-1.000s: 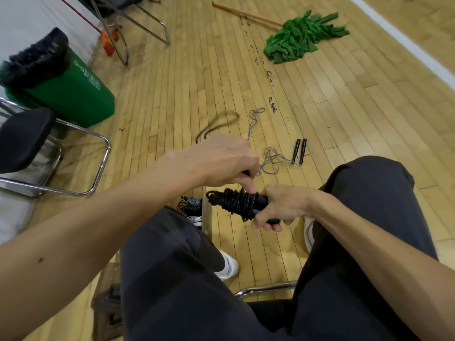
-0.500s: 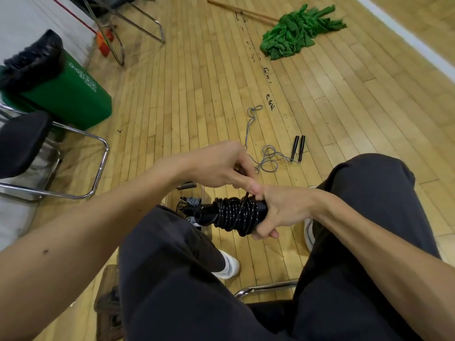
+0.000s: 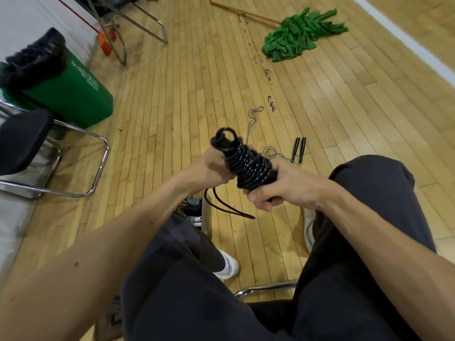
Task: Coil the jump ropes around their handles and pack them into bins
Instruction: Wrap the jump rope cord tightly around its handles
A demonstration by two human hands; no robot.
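A black jump rope [image 3: 248, 163] is wound in thick coils round its handles and tilts up to the left above my knees. My right hand [image 3: 280, 187] grips the lower end of the bundle. My left hand [image 3: 216, 166] holds the coils from the left side, and a short loose loop of black rope [image 3: 229, 207] hangs below it. A second jump rope, with a grey cord [image 3: 267, 152] and two black handles [image 3: 299, 147], lies uncoiled on the wooden floor just beyond my hands. A clear bin [image 3: 206, 212] holding coiled ropes stands between my feet, mostly hidden by my left leg.
A green trash bin [image 3: 71, 94] with a black liner stands at the left. A black chair with a chrome frame [image 3: 81, 163] is beside it, another chair farther back. A green mop [image 3: 298, 38] lies at the far right. I sit on a chrome-framed chair [image 3: 266, 289].
The coiled bundle has swung from lying level to pointing up and left. My left hand has shifted from above the coils to their left side, and a loose rope loop now hangs below.
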